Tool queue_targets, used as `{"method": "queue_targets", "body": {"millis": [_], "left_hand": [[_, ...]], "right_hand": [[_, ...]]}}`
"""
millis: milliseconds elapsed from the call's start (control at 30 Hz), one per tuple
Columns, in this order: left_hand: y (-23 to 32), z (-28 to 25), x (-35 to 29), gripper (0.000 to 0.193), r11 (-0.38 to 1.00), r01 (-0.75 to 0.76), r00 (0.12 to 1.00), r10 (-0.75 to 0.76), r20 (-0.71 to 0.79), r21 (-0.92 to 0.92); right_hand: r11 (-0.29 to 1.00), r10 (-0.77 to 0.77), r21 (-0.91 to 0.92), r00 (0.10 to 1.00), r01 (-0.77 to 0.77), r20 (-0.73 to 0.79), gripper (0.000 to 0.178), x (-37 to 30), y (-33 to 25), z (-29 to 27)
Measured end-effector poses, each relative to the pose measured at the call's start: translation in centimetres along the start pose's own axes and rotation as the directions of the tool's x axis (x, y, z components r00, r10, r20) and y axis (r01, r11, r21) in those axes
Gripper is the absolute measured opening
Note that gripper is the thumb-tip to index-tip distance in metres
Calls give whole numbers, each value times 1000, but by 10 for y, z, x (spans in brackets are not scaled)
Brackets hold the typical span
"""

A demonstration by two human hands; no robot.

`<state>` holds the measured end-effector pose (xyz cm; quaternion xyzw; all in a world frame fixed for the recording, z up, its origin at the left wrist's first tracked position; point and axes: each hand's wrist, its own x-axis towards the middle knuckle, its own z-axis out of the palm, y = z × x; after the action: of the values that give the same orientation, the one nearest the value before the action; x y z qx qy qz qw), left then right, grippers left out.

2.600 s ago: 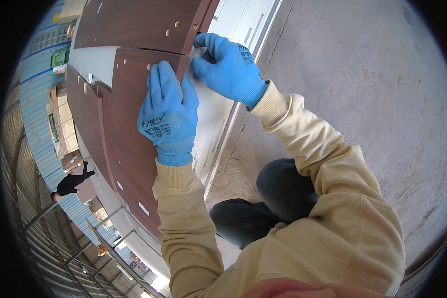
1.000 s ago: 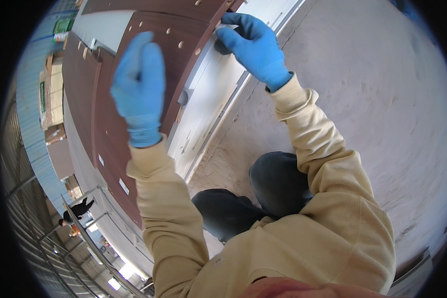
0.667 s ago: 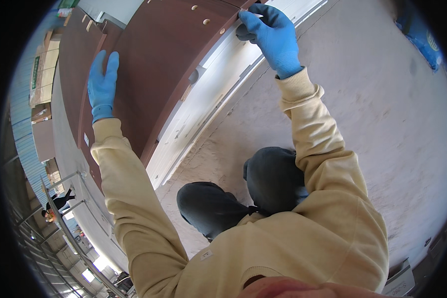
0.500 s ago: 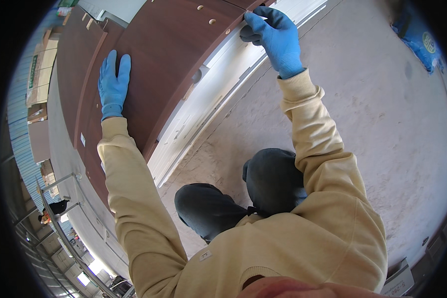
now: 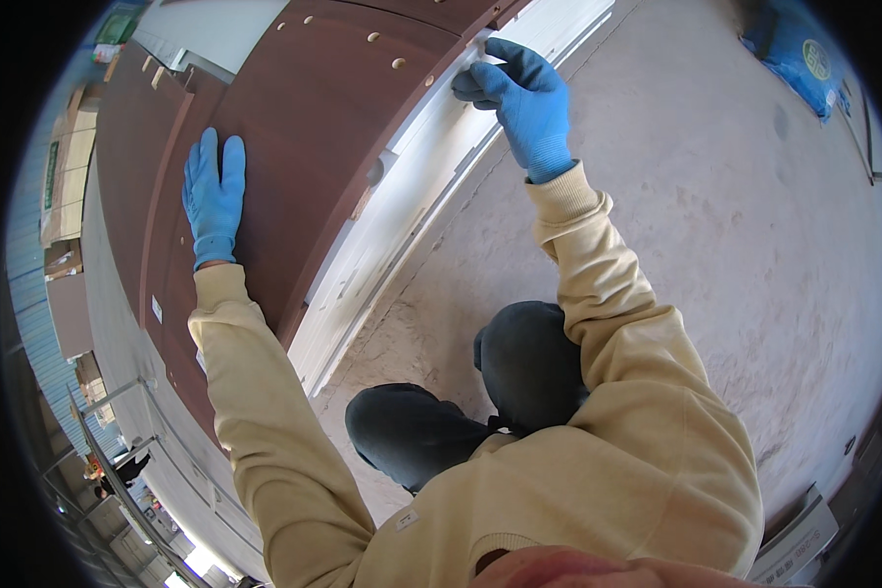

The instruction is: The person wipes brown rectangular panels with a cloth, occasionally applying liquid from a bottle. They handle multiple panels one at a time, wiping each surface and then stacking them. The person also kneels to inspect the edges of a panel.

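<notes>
Dark brown wood panels (image 5: 314, 118) lie stacked over white-edged pieces (image 5: 412, 181). My left hand (image 5: 215, 191), in a blue glove, rests flat on the brown surface beside a raised lengthwise strip (image 5: 167, 186), its fingers stretched out. At the panel's right edge is my right hand (image 5: 529, 103), gloved in blue with dark fingertips. Its fingers are curled together next to the white side; whatever they hold, if anything, is too small or hidden to name. Several small round holes (image 5: 399, 63) dot the far part of the brown panel.
Grey concrete floor (image 5: 696, 216) spreads to the right, with a blue bag (image 5: 794, 59) at the far right. A metal rail frame (image 5: 118, 392) stands on the left, and stacked boxes (image 5: 69, 186) are farther left. A white carton (image 5: 799, 539) lies at the lower right.
My right hand has drawn back slightly along the panel edge, its fingers now beside the white side. My left hand stays flat on the panel. The whole view has shifted a little.
</notes>
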<state>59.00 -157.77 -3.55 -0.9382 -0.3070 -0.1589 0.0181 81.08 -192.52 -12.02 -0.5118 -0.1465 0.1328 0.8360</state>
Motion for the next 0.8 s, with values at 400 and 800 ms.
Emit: {"method": "queue_targets", "body": {"millis": [400, 800], "left_hand": [[0, 0, 2, 77, 1000, -14, 1000, 14, 4, -16], [0, -1, 3, 76, 1000, -8, 1000, 8, 19, -17]], "right_hand": [[1000, 20, -10, 1000, -20, 22, 35, -14, 4, -4], [997, 74, -27, 997, -75, -20, 28, -17, 0, 3]]}}
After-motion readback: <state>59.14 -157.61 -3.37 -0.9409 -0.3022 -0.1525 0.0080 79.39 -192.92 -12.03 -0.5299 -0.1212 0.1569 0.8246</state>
